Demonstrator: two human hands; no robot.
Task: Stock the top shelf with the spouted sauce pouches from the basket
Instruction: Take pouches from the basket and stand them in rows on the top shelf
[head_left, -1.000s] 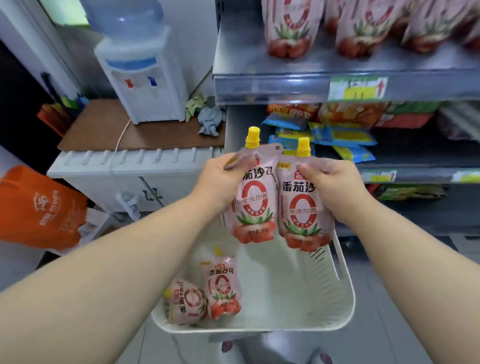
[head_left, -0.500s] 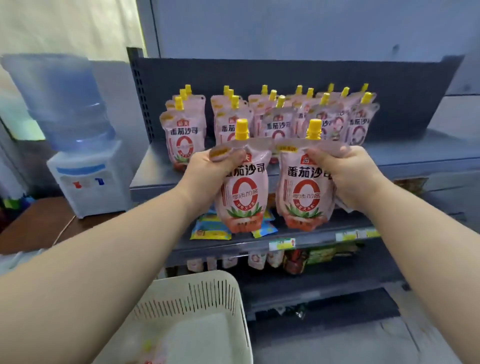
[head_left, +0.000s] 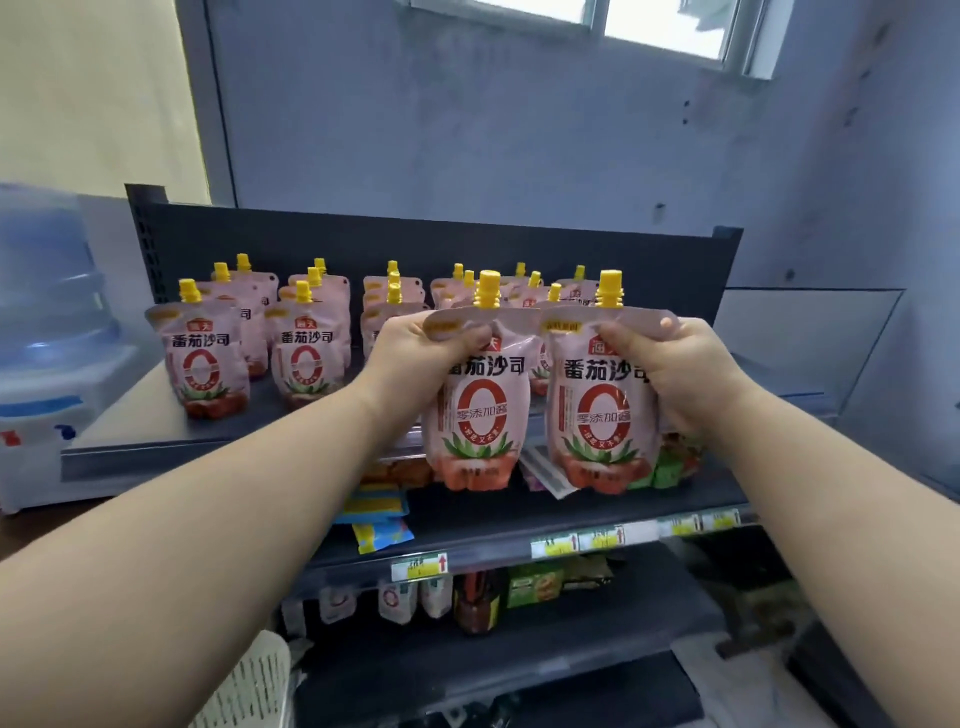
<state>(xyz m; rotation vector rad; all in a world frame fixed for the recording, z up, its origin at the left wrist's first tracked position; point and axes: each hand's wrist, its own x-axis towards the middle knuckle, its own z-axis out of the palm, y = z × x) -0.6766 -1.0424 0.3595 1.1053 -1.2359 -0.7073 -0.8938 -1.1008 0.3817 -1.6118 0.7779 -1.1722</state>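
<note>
My left hand (head_left: 415, 358) grips the top of a pink spouted sauce pouch (head_left: 480, 431) with a yellow cap. My right hand (head_left: 675, 369) grips a second pouch (head_left: 597, 431) the same way. Both pouches hang upright side by side, just in front of the top shelf (head_left: 135, 415). Several matching pouches (head_left: 208, 358) stand in rows on that shelf, behind and to the left of the held pair. Only a corner of the white basket (head_left: 254, 686) shows, at the bottom left.
A water dispenser (head_left: 47, 364) stands left of the shelving. The shelf below (head_left: 519, 530) carries snack packets and yellow price tags; a lower one holds jars and small pouches. The top shelf's right part (head_left: 769, 400) is bare. A dark back panel (head_left: 415, 244) rises behind the pouches.
Both hands have lifted the two pouches from above the basket up to the level of the top shelf. The view has tilted up, so the basket has dropped to the bottom edge.
</note>
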